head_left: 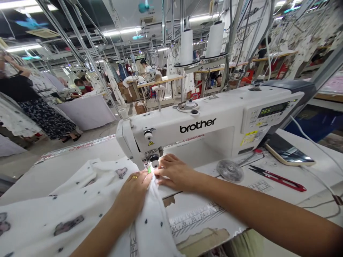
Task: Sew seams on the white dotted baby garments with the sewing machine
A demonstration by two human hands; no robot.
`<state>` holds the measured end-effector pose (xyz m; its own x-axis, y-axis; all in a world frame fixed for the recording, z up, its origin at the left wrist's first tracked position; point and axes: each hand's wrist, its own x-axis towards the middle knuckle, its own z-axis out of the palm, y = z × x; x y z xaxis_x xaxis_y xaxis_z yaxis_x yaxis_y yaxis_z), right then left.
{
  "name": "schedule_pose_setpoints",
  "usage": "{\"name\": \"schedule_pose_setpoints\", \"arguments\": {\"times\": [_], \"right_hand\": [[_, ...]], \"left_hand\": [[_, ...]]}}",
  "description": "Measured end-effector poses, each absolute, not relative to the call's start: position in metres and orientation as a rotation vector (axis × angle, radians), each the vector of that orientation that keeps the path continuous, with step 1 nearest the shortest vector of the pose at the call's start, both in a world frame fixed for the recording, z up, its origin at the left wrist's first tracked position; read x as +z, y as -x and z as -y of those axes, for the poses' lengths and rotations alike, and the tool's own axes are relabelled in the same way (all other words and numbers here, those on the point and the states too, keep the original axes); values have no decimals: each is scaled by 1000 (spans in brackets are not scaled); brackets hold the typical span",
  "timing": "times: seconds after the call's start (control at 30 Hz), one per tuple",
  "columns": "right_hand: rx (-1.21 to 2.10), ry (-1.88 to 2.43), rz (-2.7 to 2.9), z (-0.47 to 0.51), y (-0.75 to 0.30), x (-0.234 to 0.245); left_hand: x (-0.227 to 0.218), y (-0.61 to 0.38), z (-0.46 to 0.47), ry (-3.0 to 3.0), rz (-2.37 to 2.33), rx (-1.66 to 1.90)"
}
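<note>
White printed fabric (104, 203) with small dark spots and grey-pink animal figures lies across the left of the sewing machine bed and under the needle area. My left hand (135, 189), with a ring on one finger, rests fairly flat on this cloth, fingertips just left of the presser foot. On the other side, my right hand (175, 173) has its fingers bent, pinching the fabric edge close to the needle. The lit white sewing machine (203, 123) stands over both hands. A small green piece (149, 169) shows at the presser foot; the needle tip is hard to make out.
Right of my hands lie a clear round bobbin case (230, 170), red-handled thread snips (278, 178) and a phone (291, 150) with a cable. A printed ruler tape (198, 218) runs along the front edge. Thread cones (187, 48) stand behind. Other people work farther back.
</note>
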<state>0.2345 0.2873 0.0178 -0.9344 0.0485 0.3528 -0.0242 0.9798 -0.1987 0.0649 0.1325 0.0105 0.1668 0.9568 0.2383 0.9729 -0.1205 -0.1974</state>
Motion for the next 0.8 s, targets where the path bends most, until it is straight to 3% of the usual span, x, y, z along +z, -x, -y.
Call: {"name": "schedule_pose_setpoints", "arguments": {"times": [0.37, 0.53, 0.67, 0.8], "right_hand": [[447, 213, 2910, -258, -267, 52], [1170, 325, 2674, -185, -331, 36], [1402, 261, 2383, -141, -335, -1], [1611, 499, 2125, -113, -313, -24]], "left_hand": [[18, -70, -91, 2095, 2016, -237], [-7, -92, -44, 1886, 2061, -364], [-17, -95, -52, 1880, 2182, -304], [0, -63, -84, 1983, 2218, -329]]}}
